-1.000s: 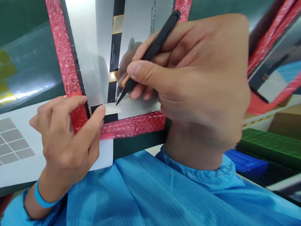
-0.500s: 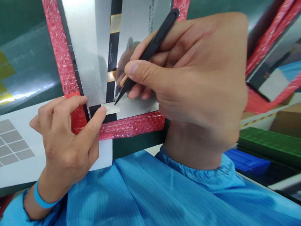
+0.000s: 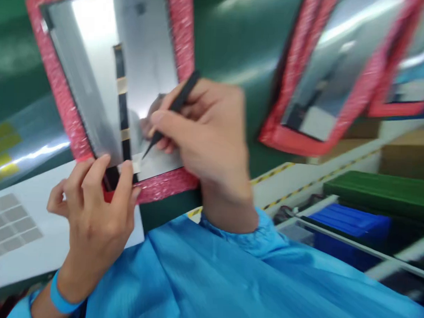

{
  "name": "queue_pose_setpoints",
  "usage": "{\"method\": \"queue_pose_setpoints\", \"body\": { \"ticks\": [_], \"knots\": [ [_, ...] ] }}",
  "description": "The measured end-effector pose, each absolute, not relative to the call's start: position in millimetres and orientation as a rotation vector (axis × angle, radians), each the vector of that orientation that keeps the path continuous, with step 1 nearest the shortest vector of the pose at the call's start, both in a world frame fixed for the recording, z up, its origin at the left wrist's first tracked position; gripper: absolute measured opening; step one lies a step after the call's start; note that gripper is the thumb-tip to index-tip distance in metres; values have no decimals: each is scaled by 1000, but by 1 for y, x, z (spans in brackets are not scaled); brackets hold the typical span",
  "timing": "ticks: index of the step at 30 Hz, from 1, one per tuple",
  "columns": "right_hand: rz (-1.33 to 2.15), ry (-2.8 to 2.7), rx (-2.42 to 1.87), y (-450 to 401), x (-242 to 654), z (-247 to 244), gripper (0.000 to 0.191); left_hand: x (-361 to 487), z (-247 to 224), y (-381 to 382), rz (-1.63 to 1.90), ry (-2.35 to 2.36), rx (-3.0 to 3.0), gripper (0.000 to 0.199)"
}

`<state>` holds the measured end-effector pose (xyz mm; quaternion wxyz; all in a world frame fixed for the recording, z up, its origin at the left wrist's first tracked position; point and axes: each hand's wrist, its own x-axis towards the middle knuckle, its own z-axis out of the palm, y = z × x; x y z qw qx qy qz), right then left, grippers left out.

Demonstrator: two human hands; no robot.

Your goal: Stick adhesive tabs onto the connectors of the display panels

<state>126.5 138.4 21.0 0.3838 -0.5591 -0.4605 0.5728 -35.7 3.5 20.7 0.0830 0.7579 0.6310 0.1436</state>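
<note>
A silvery flat panel (image 3: pixel 149 50), perhaps a display module, lies on pink bubble wrap (image 3: pixel 183 33). Down its middle runs a black strip (image 3: pixel 120 63) with gold-coloured bands. My right hand (image 3: pixel 216 136) grips black pointed tweezers (image 3: pixel 182 95), slanting down toward a small whitish piece of tape (image 3: pixel 137 164) by the panel's lower edge. Blur hides whether the tip touches it. My left hand (image 3: pixel 97 215) rests with bent, parted fingers at the panel's lower left corner, one fingertip beside the tape. Nothing shows in its grasp.
A white sheet (image 3: pixel 52 251) with grey squares (image 3: pixel 11 221) lies under my left hand. Yellow pieces (image 3: pixel 4 142) are at far left on the green mat (image 3: pixel 233 48). More wrapped panels (image 3: pixel 326 84) lie right. Beyond the table edge are a green bin (image 3: pixel 381 192) and blue bin (image 3: pixel 352 226).
The view has pulled back and shifted, so the panel and right hand appear smaller and further left. More wrapped panels show at right. Both hands keep their places at the panel's lower edge.
</note>
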Motion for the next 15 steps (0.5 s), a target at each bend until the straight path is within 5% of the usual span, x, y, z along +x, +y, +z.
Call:
{"method": "queue_pose_setpoints", "body": {
  "ticks": [6,15],
  "knots": [
    [1613,-952,-1347,152,123,19,28,-22,8,13,290,1844,2261,71],
    [1592,-927,-1292,148,122,16,18,-32,10,-3,248,1987,2166,67]
  ]
}}
